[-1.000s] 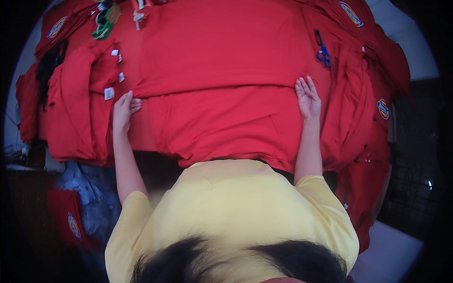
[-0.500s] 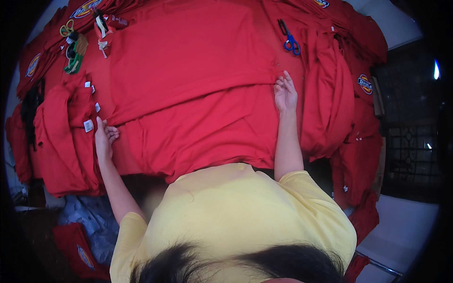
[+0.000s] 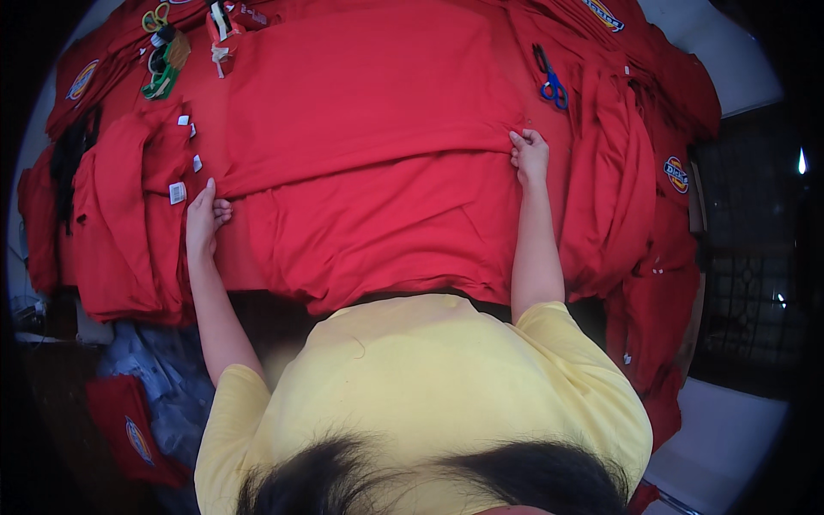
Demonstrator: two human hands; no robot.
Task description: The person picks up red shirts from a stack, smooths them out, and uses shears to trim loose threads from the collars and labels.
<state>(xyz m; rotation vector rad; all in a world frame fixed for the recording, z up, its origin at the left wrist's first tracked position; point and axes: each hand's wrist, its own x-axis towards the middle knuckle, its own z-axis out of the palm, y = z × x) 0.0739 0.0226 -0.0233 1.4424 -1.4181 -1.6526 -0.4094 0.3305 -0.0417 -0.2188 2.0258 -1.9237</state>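
Observation:
A red garment (image 3: 369,94) lies spread in front of me, its near edge a folded-looking band running from one hand to the other. At the left end of that edge, my left hand (image 3: 209,219) is closed on the cloth, thumb pointing up and fingers curled. My right hand (image 3: 530,156) pinches the right end between thumb and fingers. Below the edge, more red cloth (image 3: 378,232) hangs in wrinkles toward my body. I cannot tell whether it is part of the same garment.
Blue-handled scissors (image 3: 553,88) lie beyond my right hand. Yellow-handled scissors (image 3: 156,17) and a green tape dispenser (image 3: 160,81) sit at the far left. Stacked red garments flank both sides, the left pile (image 3: 124,215) with white tags, the right pile (image 3: 609,180) in folds.
Both hands have closed on the ends of the garment's near edge; the right fingers were looser before. The edge now looks straighter. The whole view has shifted slightly.

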